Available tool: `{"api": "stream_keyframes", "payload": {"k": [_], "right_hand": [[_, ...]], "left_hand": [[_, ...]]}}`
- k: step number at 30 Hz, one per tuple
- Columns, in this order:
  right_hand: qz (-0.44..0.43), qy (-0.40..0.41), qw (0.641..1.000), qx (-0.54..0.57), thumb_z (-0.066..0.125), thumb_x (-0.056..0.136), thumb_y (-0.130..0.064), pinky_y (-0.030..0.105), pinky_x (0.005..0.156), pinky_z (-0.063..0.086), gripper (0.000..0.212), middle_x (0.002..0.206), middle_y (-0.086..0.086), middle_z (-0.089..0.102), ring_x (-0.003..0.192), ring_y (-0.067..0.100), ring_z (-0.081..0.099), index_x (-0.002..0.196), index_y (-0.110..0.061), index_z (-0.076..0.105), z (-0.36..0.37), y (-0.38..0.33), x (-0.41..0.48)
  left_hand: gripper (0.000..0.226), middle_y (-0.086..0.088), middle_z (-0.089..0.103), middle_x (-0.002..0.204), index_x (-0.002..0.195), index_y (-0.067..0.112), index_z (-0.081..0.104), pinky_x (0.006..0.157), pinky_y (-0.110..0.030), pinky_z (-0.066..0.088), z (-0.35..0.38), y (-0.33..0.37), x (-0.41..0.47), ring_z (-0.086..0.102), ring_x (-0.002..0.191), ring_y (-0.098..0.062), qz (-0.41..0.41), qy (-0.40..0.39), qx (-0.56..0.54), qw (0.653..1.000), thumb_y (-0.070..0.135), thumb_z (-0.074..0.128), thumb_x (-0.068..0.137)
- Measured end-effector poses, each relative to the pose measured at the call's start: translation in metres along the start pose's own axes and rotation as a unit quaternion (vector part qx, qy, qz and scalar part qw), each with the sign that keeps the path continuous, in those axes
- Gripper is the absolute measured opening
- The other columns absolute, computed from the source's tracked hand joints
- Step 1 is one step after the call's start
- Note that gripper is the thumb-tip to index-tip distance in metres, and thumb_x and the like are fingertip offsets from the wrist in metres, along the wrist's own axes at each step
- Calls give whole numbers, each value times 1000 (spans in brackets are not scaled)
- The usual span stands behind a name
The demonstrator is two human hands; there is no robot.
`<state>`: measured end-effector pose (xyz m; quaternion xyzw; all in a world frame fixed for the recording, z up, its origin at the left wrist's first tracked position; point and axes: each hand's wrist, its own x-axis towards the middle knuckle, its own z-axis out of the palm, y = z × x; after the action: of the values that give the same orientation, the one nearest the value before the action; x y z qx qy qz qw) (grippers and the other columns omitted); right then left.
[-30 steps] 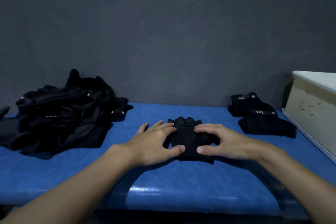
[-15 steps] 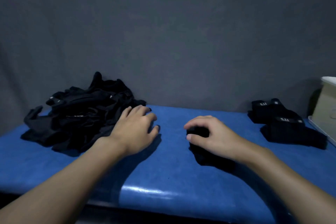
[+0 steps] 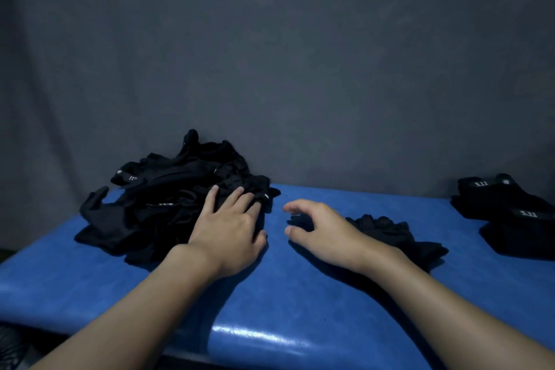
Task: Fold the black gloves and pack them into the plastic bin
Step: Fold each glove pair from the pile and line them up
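Note:
A loose heap of black gloves point(image 3: 168, 192) lies at the left of the blue table point(image 3: 300, 303). My left hand point(image 3: 231, 228) rests flat on the heap's right edge, fingers spread over the fabric. A folded black glove point(image 3: 396, 234) lies on the table right of centre. My right hand point(image 3: 318, 228) hovers just left of it, fingers curled apart and holding nothing. A stack of folded black gloves point(image 3: 507, 213) with white lettering sits at the far right. The plastic bin is out of view.
A dark grey wall point(image 3: 270, 54) stands directly behind the table. The table's front edge runs along the bottom of the view, with dark floor below at the lower left.
The view has swung left, so the bin left the frame. My right hand let go of the folded glove and moved left. My left hand reached onto the heap.

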<state>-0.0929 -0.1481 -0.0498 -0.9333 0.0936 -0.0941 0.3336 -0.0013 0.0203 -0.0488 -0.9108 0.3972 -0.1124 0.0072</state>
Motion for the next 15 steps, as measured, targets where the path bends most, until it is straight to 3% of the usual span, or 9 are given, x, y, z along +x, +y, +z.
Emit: {"api": "stream_keyframes", "payload": {"k": [3, 5, 8, 12, 14, 15], "right_hand": [[-4, 34, 993, 117, 56, 96, -32, 24, 102, 41, 42, 122, -5, 58, 112, 2, 54, 137, -32, 46, 6, -9, 10], [3, 65, 982, 178, 50, 99, -33, 19, 92, 42, 39, 109, -9, 62, 99, -1, 57, 138, -32, 47, 7, -18, 14], [26, 93, 970, 222, 45, 101, -35, 22, 98, 43, 36, 119, -8, 62, 109, 5, 58, 136, -29, 52, 8, -22, 18], [70, 111, 971, 198, 47, 100, -35, 38, 95, 48, 25, 111, 7, 70, 108, 22, 62, 93, -24, 68, 11, -25, 16], [74, 123, 970, 195, 49, 99, -33, 40, 91, 50, 26, 108, 12, 70, 105, 27, 62, 94, -18, 69, 12, -25, 14], [69, 135, 969, 197, 51, 98, -32, 34, 85, 52, 25, 105, 9, 71, 104, 26, 63, 98, -16, 70, 12, -24, 14]], "left_hand": [[69, 6, 9, 165, 157, 20, 14, 121, -52, -9, -2, -1, -2, -6, 153, -11, 18, 27, -13, 999, 51, 29, 97], [73, 8, 12, 165, 157, 22, 16, 121, -53, -9, -3, -2, -5, -4, 153, -9, 48, 61, -27, 997, 53, 19, 90], [76, 10, 26, 161, 152, 26, 33, 121, -54, -7, -4, -6, -10, 8, 152, -8, 105, 99, -46, 988, 52, 18, 83], [55, 15, 41, 151, 134, 33, 55, 123, -49, -4, -6, -11, -15, 17, 150, -5, 128, 102, -99, 981, 43, 28, 87], [34, 18, 48, 138, 118, 35, 56, 123, -43, 0, -6, -14, -17, 26, 144, -2, 114, 103, -132, 979, 36, 36, 90], [23, 19, 50, 127, 111, 34, 52, 123, -42, 5, -7, -14, -17, 35, 136, -1, 101, 106, -147, 978, 33, 40, 92]]}}
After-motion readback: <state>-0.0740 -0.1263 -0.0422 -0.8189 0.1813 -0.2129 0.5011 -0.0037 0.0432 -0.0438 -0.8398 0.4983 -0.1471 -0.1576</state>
